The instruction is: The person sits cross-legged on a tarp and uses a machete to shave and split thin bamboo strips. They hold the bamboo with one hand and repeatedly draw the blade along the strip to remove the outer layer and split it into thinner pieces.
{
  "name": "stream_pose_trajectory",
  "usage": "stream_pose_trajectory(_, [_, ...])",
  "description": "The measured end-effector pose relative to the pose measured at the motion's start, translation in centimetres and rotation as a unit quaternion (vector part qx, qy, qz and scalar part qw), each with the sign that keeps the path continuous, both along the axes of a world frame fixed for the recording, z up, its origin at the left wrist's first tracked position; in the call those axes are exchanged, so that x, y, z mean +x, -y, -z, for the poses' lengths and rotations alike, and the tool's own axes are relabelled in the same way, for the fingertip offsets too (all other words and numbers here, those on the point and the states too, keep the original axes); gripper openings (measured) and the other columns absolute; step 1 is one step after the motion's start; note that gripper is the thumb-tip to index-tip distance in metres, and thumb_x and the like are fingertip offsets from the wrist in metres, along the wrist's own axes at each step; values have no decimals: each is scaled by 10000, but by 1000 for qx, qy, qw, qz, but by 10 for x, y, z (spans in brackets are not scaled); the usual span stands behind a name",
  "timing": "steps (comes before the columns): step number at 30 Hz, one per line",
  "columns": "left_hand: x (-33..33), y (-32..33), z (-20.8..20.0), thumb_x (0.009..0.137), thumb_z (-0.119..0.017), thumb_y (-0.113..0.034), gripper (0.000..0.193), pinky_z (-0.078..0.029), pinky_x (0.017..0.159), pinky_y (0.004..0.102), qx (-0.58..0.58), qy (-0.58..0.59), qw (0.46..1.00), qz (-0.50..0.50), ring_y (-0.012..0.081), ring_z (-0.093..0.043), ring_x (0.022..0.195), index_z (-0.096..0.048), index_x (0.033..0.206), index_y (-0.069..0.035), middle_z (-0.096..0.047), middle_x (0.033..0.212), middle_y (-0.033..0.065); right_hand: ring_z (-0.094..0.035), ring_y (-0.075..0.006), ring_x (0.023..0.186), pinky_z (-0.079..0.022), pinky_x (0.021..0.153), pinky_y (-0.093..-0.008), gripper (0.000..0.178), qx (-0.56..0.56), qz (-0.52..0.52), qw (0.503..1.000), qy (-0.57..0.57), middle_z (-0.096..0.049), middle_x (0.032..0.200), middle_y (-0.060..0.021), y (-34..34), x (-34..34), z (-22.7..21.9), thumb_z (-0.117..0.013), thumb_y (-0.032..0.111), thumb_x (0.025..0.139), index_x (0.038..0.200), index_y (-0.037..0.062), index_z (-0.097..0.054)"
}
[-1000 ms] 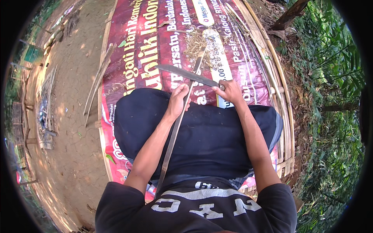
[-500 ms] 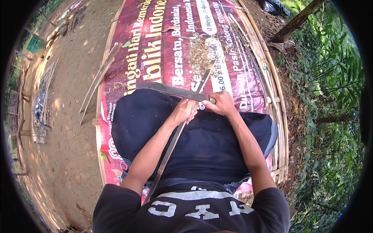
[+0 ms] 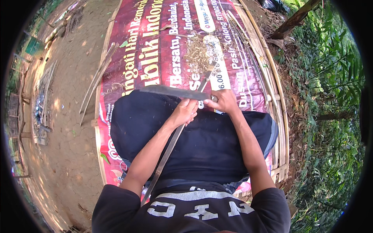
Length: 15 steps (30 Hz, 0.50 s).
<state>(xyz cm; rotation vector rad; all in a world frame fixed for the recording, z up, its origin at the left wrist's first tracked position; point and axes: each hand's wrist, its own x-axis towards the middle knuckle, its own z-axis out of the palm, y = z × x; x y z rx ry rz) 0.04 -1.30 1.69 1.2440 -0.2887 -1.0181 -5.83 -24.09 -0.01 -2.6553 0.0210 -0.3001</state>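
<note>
Curling closed around the strip, the fingers of the left hand seemingly steady it just below the knife, whose handle the right hand clasps, fingers wrapped so its blade crosses the strip, shavings lying beyond the fingertips.

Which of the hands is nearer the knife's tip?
Left. The left hand grips the long strip, to the right of the knife's tip and lower in view. The right hand is farther right, holding the handle at the knife's opposite end.
</note>
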Motion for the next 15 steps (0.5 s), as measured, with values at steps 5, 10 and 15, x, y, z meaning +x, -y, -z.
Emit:
stream_pose_trajectory(5, [6,-10,6,1095,-326,-373,345,-329,318,232,39,64,997,-2,47,-361,397,-434,947,-80,-358,598,-39,-588,-357,482,-457,483,-475,718,-37,75,994,-64,-541,480,-162,39,1,4,-565,700,863,650,24,-678])
stream_pose_trajectory(10, [-6,0,-6,1102,-330,-346,309,-308,331,240,33,28,999,13,43,-315,394,-424,958,-89,-332,600,-46,-611,-362,495,-491,507,-455,634,-25,-10,1000,-13,-570,501,-153,-2,-9,-6,-617,666,851,706,55,-704])
stream_pose_trajectory(15, [-3,-13,-7,1093,-350,-376,343,-326,318,238,31,24,999,11,50,-350,393,-417,914,-91,-336,595,-37,-602,-354,482,-477,498,-441,648,24,86,995,-47,-548,477,-149,29,-5,11,-608,667,853,692,45,-688])
